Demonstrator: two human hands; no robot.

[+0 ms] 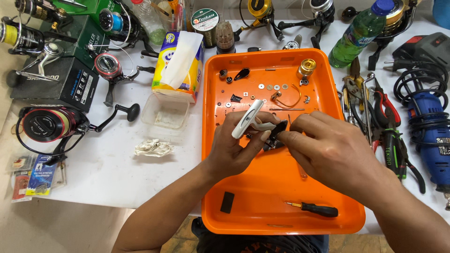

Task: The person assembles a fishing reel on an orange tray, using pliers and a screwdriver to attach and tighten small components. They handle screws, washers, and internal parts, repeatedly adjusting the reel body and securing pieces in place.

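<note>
Over the orange plastic tray (328,93), the left hand (234,150) is closed around a white and black fishing reel body (255,124), and the right hand (323,150) pinches its dark end. A slip could probably drop a tiny part among the loose small metal washers (274,87).

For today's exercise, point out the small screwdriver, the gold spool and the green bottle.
small screwdriver (315,209): head view, on its black handle.
gold spool (306,67): head view, on its side wall.
green bottle (355,38): head view, on its label area.
</note>
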